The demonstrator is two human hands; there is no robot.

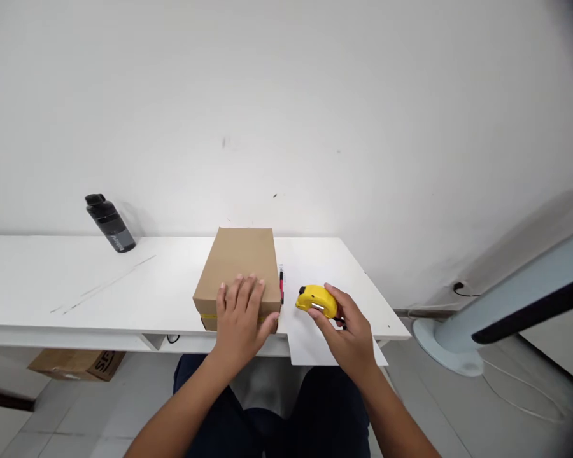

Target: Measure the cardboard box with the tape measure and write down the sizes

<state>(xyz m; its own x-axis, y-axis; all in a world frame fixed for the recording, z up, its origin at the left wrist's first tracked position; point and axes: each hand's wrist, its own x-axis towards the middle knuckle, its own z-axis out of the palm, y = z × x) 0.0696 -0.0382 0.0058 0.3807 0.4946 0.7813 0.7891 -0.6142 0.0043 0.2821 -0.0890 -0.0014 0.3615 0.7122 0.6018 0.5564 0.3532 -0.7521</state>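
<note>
A closed brown cardboard box lies on the white table near its front edge. My left hand rests on the front part of its lid, fingers stretched out and thumb by the right edge. A strip of yellow shows along the box's front, partly hidden by that hand. To the right, my right hand grips a yellow tape measure between thumb and fingers, above a white sheet of paper. The paper hangs over the table's front edge. Against the box's right side lies a red and black pen.
A dark water bottle stands at the back left of the white table, before the wall. Under the table at left is another cardboard box. On the floor at right stands a pale blue column-shaped appliance with a cable.
</note>
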